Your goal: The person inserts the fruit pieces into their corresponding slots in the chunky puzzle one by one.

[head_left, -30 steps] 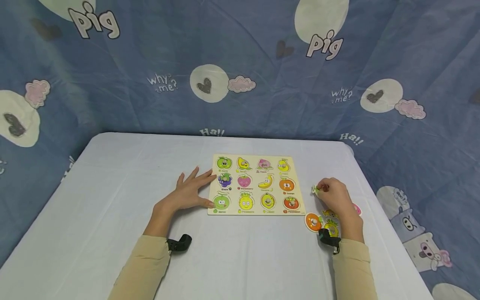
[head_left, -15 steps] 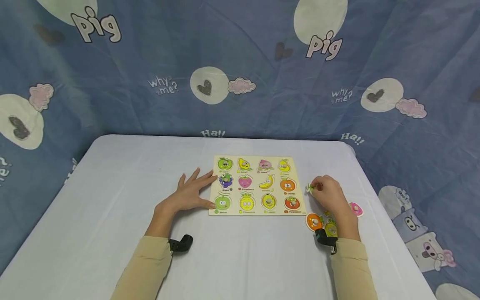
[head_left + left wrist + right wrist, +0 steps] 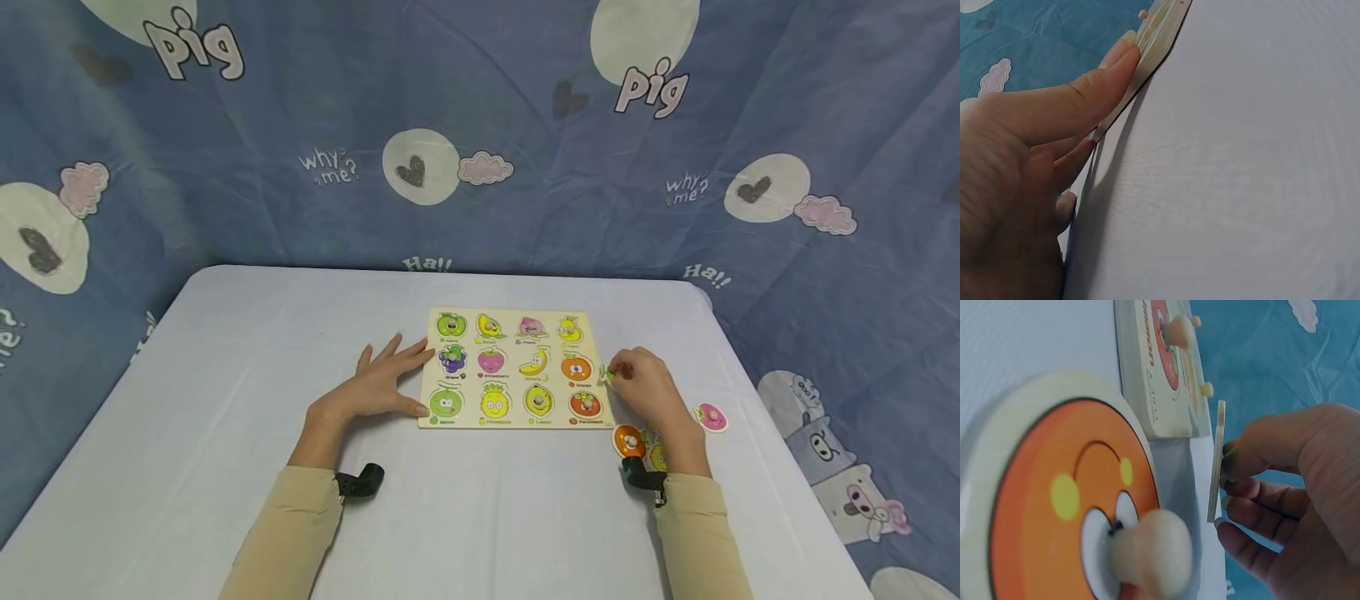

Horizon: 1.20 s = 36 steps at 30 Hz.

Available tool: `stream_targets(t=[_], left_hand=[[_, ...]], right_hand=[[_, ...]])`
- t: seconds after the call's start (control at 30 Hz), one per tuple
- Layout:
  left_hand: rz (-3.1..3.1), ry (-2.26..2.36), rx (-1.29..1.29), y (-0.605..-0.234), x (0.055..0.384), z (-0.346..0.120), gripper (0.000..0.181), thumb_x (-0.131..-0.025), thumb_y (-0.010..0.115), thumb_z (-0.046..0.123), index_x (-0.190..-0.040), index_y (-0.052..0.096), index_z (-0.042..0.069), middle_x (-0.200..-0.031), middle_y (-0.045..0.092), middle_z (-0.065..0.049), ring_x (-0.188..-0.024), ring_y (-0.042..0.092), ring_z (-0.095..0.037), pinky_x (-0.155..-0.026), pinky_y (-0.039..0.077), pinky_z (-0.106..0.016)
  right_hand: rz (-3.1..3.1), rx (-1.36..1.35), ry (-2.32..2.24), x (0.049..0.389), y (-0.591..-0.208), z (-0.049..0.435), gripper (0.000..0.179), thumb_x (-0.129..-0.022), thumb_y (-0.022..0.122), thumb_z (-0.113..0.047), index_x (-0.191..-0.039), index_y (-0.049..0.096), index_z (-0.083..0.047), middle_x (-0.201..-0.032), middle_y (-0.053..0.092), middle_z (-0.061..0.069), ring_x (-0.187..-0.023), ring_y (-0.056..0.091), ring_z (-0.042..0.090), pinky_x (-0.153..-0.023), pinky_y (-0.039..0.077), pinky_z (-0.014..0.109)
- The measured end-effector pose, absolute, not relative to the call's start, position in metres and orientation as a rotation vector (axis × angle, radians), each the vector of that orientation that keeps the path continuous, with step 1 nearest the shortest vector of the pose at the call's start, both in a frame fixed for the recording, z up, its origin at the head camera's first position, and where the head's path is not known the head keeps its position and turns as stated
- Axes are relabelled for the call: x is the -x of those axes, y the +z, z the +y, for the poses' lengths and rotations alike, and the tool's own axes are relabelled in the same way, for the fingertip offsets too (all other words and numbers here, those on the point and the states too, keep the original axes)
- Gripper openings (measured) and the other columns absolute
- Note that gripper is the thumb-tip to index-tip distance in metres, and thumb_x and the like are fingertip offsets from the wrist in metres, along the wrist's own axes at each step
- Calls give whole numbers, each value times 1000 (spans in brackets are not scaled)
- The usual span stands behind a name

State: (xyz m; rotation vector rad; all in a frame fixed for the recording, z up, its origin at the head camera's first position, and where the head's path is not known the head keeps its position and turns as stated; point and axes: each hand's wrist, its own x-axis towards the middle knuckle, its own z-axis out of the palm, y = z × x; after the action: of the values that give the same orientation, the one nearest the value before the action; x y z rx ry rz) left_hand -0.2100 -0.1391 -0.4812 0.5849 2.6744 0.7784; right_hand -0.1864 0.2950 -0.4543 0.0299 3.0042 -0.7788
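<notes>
A cream wooden fruit puzzle board (image 3: 517, 402) lies flat on the table, its fruit pictures in rows, some with knobs. My left hand (image 3: 375, 387) rests at the board's left edge with fingers spread; the left wrist view shows the thumb (image 3: 1104, 78) against that edge. Just off the right edge, my right hand (image 3: 647, 387) pinches a small greenish puzzle piece (image 3: 607, 374). In the right wrist view this piece (image 3: 1217, 462) stands on edge, its printed face hidden.
Near the board's lower right corner lies an orange knobbed piece (image 3: 628, 442). A yellowish piece (image 3: 657, 456) beside it is partly covered by the right wrist. A pink piece (image 3: 711, 417) lies right of the arm. Behind the white table (image 3: 300, 325) hangs a blue patterned cloth (image 3: 540, 225).
My right hand has moved left with the greenish piece, close to the board's right edge. The pink piece has come fully into sight. My left hand stays on the board.
</notes>
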Motion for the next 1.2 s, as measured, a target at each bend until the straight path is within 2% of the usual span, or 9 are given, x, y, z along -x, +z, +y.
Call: stream_targets(t=[0.23,0.5,0.9,1.2], left_hand=[[2683,779,-589,-483,211,-140,107,-65,85,55,-156,34,28,-167,21,2,-157,-3,-36,-119,-14,-66],[2683,780,-587,-483,212,-140,106,-66,84,55,-156,34,28,-167,22,2,-157,-3,-36,-119,-13,-67],[2691,785,-588,-484,212,-139,104,-66,85,51,-155,35,28,-167,22,3,-157,-1,-35,-120,-13,-66],[2686,791,-580,-486,211,-139,103,-67,84,49,-155,35,29,-167,22,3,-157,-1,-34,-120,-13,-66]], right_hand=[[3015,25,-806,187,-457,291,16,-86,63,-6,-100,71,-4,-92,60,10,-84,52,24,-74,46,34],[2988,27,-815,187,-456,284,19,-87,64,-8,-105,70,-4,-95,61,10,-87,53,25,-76,48,35],[3012,117,-825,187,-453,274,17,-87,63,-6,-101,72,-6,-93,61,8,-85,52,23,-76,47,35],[2981,122,-865,187,-454,267,14,-84,69,-6,-97,72,-10,-92,60,5,-85,51,21,-73,44,32]])
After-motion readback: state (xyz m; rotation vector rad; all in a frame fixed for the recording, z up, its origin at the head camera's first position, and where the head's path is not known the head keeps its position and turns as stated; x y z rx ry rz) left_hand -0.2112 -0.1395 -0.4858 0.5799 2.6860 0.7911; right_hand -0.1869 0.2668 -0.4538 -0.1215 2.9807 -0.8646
